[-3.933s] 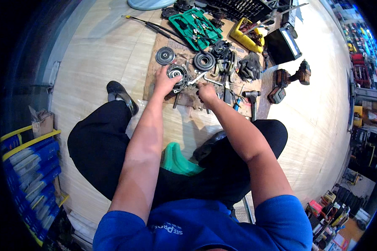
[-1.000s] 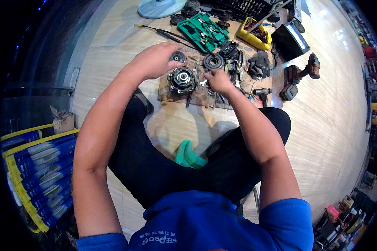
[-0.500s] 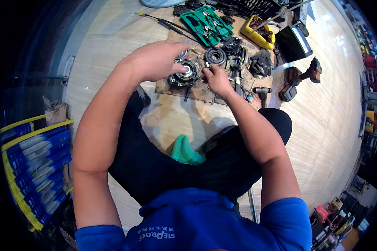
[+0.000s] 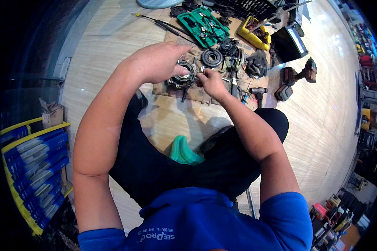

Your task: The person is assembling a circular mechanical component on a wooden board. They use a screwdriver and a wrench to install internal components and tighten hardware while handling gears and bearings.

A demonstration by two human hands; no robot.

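My left hand (image 4: 163,62) is over the left part of the dirty cardboard, fingers stretched forward and thumb apart. Its thumb reaches over the centre of a round metal housing (image 4: 188,83), partly covered by the hand; I cannot tell whether it touches. Close by on the right, my right hand (image 4: 214,85) pinches a small silvery metal piece (image 4: 202,69), mostly hidden by the fingers. Just beyond that hand lies a black grooved pulley (image 4: 212,58).
An open green tool case (image 4: 203,27), a yellow tray (image 4: 254,33) and black gloves (image 4: 257,64) lie farther off. A hammer (image 4: 259,93) is right of my right hand, with a cordless impact driver (image 4: 309,71) beyond. A blue-and-yellow rack (image 4: 35,163) stands at left.
My right hand has moved slightly left and nearer to the round housing, still with the small metal piece. The left hand stays over the housing. The view has shifted a little.
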